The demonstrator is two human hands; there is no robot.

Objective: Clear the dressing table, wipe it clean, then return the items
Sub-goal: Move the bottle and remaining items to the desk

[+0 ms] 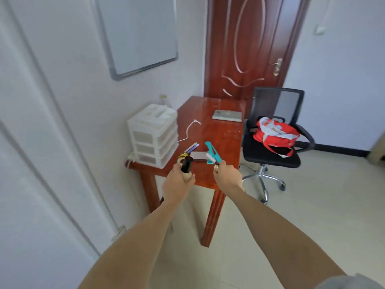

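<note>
Two hands are full at the near edge of the dressing table (pixel 210 130). The left hand (pixel 177 184) has its fingers wrapped round a beige bottle with a black cap (pixel 186 166), tilted away from the person. The right hand (pixel 227 176) grips a bunch of small things at once: a teal comb (pixel 212 152) sticks up and out of the fist, with a paler, toothed piece beside it and something rounded at the thumb side that is too blurred to name.

Just beyond the hands, on the tabletop, lie a flat grey case (pixel 198 156), a purple and white item (pixel 191 148) and a small yellowish object (pixel 182 156) near the white drawer unit (pixel 153 134). Farther back are a white cable (pixel 190 129) and a grey book (pixel 227 115). An office chair (pixel 275 142) with a red bag (pixel 275 132) on its seat stands to the right of the table.

The right hand's bundle looks the likelier trouble: several loose pieces held in one fist could slip and drop to the floor if the grip shifts, and the tilted bottle might knock the items beside it on the way down.

Whether the table has been wiped cannot be told, though its surface shines. The drawers' contents and the far side of both fists are hidden.
</note>
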